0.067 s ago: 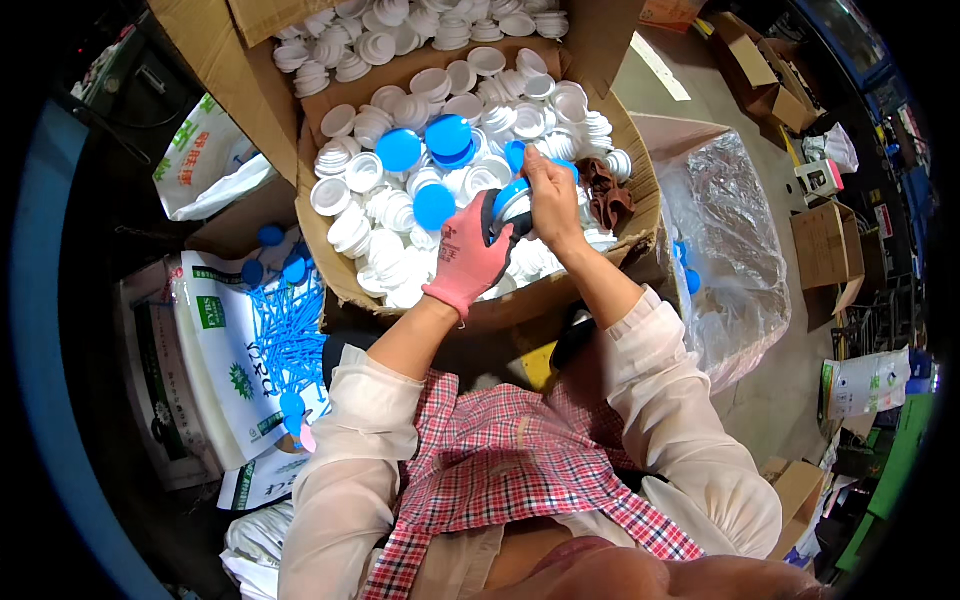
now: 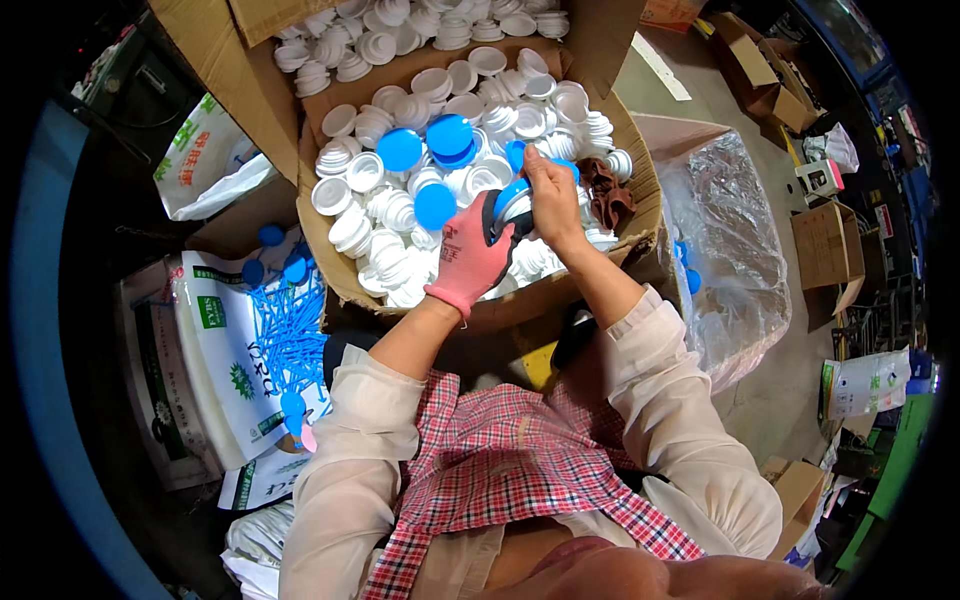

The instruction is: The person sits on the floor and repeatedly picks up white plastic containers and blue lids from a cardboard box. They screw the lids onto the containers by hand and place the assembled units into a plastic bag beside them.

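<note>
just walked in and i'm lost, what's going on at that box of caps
A person in a checked apron leans over a cardboard box full of white caps, with a few blue lids among them. The left hand, in a pink glove, and the bare right hand meet over the box, together holding a white cap with a blue lid. A sack of blue straws lies open at the person's left, and a clear plastic bag at the right.

A packing workshop; cartons (image 2: 820, 240) and bulk plastic caps (image 2: 400, 210) crowd the floor.
</note>
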### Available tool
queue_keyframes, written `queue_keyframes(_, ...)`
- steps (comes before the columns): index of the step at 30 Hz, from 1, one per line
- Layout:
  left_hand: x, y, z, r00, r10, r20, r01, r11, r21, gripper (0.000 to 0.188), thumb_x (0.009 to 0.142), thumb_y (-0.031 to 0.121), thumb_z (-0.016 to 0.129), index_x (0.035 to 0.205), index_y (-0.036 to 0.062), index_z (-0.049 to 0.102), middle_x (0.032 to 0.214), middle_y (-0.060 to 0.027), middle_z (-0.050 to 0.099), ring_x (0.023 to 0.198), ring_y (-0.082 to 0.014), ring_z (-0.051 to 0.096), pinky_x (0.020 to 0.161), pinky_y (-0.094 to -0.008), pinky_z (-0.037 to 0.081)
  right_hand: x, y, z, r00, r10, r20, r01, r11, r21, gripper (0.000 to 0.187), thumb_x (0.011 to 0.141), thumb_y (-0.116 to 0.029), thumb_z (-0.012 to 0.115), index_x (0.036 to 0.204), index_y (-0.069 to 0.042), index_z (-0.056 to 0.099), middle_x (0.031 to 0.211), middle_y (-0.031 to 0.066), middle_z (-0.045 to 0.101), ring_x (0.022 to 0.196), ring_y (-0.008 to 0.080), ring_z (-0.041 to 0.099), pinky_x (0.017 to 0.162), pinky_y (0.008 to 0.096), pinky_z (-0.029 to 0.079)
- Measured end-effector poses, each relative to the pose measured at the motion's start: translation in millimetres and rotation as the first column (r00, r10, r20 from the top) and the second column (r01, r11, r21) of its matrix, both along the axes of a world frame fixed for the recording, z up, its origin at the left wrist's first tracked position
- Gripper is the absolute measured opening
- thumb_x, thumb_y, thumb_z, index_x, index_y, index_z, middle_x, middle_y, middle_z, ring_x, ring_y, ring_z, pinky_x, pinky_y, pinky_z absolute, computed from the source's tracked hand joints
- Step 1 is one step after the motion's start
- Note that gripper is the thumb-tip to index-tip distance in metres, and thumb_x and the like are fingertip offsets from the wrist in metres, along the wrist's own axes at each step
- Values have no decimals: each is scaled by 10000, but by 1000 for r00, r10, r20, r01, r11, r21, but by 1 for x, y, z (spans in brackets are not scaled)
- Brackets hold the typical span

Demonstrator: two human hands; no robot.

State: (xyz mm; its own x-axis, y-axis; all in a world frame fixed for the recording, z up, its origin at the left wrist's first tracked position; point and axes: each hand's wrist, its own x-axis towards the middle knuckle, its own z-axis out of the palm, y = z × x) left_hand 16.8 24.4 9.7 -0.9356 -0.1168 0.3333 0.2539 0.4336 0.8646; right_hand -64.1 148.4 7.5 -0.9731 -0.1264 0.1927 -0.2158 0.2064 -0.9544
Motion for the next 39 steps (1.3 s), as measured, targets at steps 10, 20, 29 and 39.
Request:
queue_keyframes(10,-25,-20,-25,986,-103,131,15,836,548,367,883,271,648,1080,-20,544,902,-169,645,799,-294,667,693,-398,512,-12,8,2,902,266,341,-35,831,-555,481,1007,-404,396,1000,1,655,968,96,648,863,185,589,783,306,459)
queue_keyframes(20,-20,-18,-3,804,-559,203,82,442,893,593,945,488,496,1202,-46,516,1086,-176,624,892,-306,677,751,-372,582,-15,48,6,929,292,228,-266,954,-139,243,886,-187,655,1048,-6,665,854,1,645,713,78,561,636,225,453)
queue_keyframes(29,-34,-50,-21,876,-377,301,-22,591,806,357,937,266,522,1170,-5,521,1076,-170,615,933,-281,653,805,-370,542,-54,334,-54,823,-494,-281,473,320,821,255,809,-216,601,976,-39,674,963,224,661,911,403,628,808,466,487)
queue_keyframes(39,-31,-52,-9,910,-281,305,-89,585,806,276,927,209,521,1122,17,556,1017,-147,647,907,-256,662,794,-346,543,-50,167,-37,956,209,-206,-43,794,607,225,798,-101,611,1006,-25,644,979,212,643,921,361,619,784,398,483)
